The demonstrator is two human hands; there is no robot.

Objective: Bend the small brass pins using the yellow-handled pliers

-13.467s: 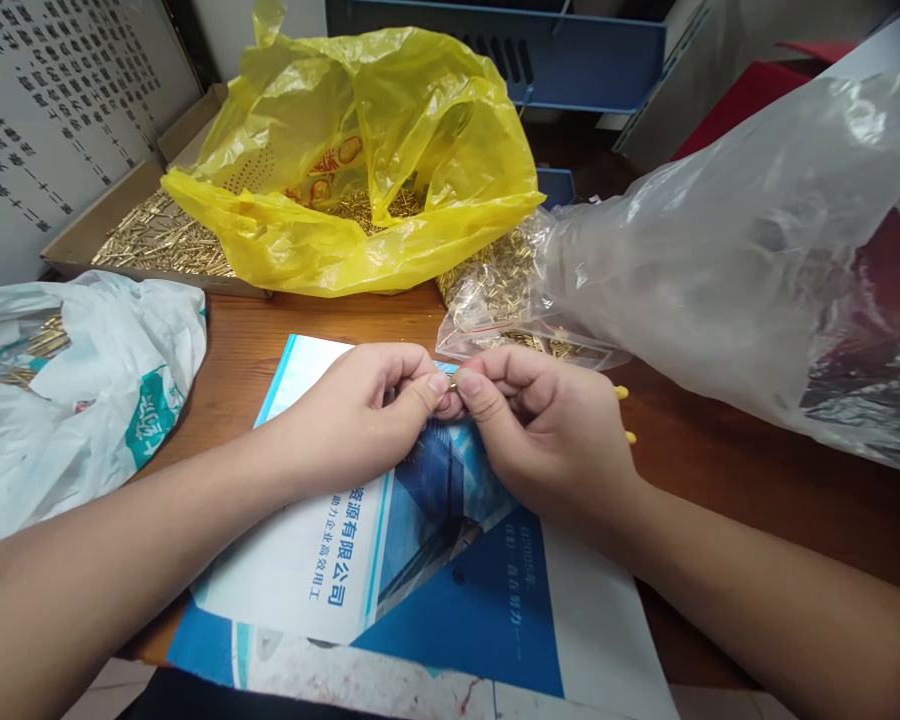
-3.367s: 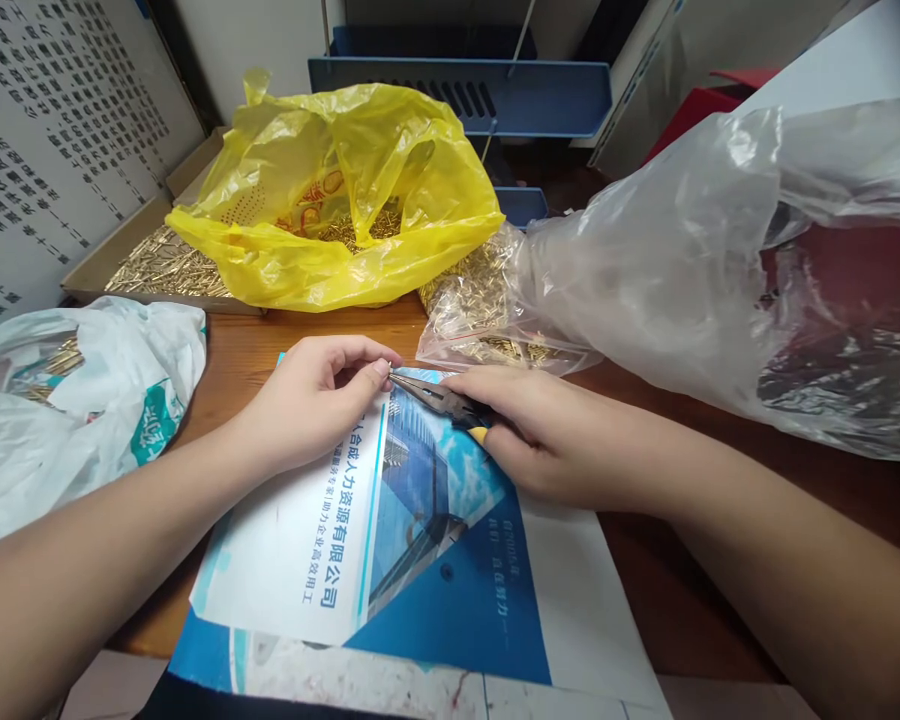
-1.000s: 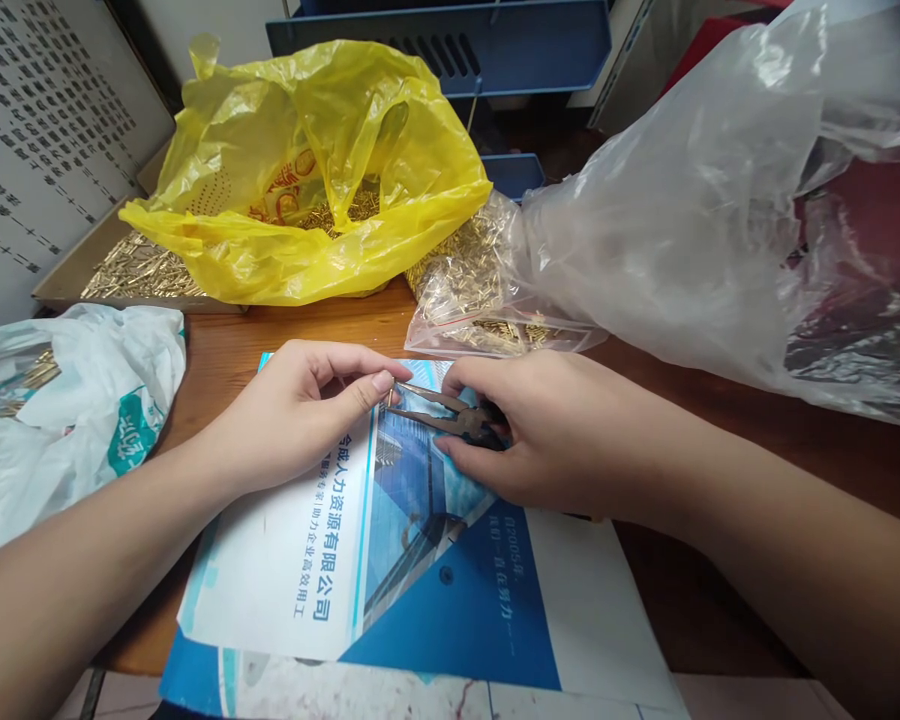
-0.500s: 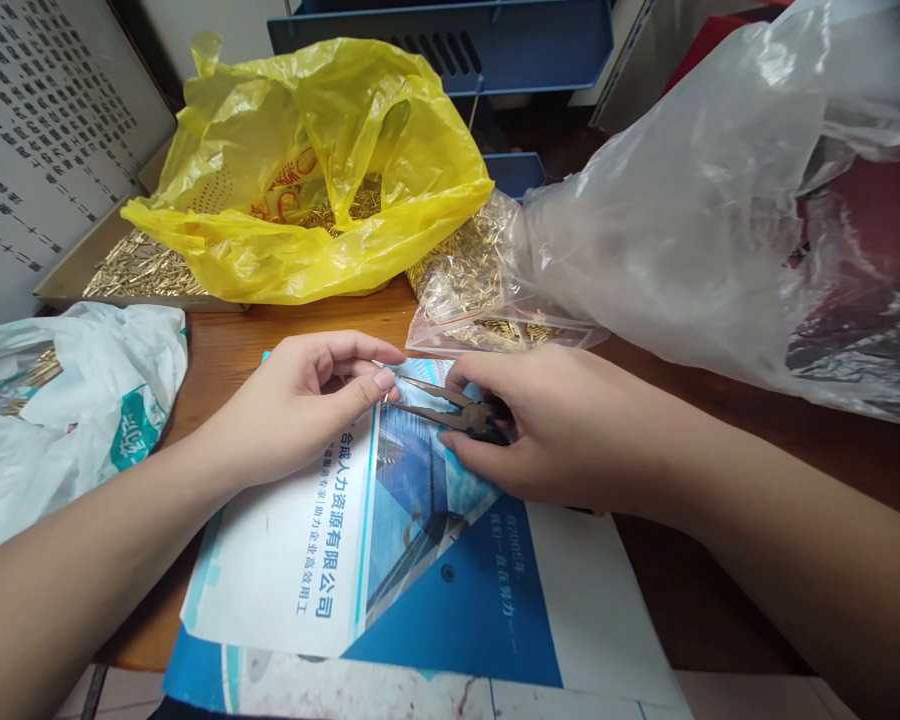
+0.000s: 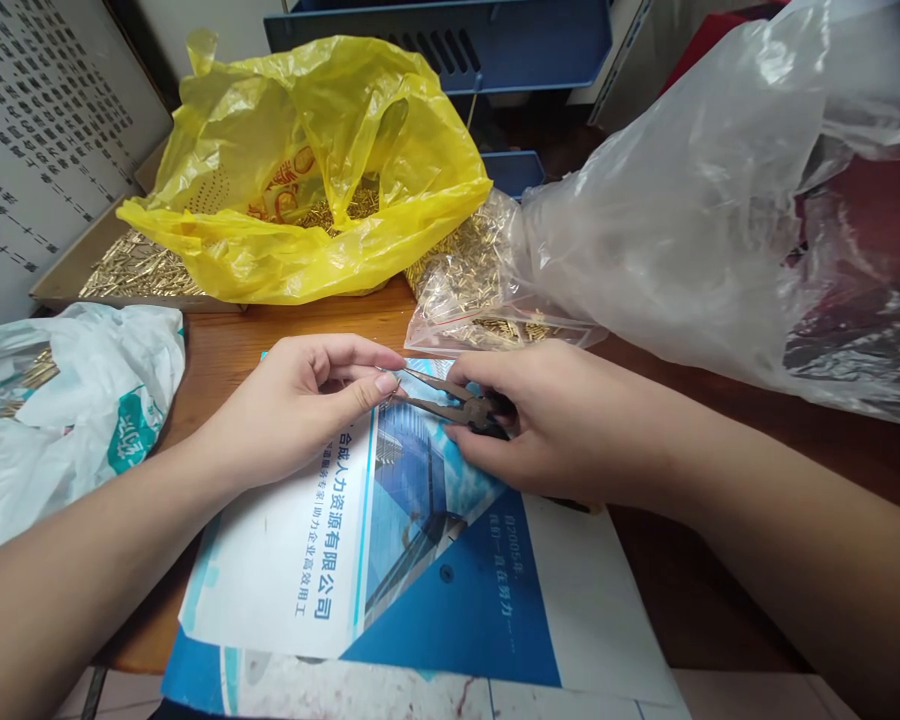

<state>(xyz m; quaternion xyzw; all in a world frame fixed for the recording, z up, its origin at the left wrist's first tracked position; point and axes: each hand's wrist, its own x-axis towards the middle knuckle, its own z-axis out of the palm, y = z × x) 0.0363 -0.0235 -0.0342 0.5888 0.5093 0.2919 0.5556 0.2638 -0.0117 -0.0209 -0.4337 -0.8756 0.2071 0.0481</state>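
Observation:
My right hand [image 5: 529, 420] is closed around a pair of needle-nose pliers [image 5: 474, 408], whose dark jaws are spread and point left. Their tips reach the fingertips of my left hand [image 5: 334, 390]. Between its thumb and index finger, that hand pinches a small metal pin [image 5: 394, 388], mostly covered by the fingers. Whether the jaws touch the pin I cannot tell. Below both hands lies a blue and white printed folder [image 5: 450, 590].
Behind the hands stands a yellow plastic bag [image 5: 390, 255] with small brass pieces. A clear zip bag [image 5: 469, 275] of similar pieces sits beside it, near a large translucent bag [image 5: 667, 230]. At left are a white bag [image 5: 82, 350] and a cardboard tray [image 5: 52, 285] of brass pins.
The pliers' jaws have shifted slightly right and spread a little wider. My left hand stays nearly in place, still pinching the small pin.

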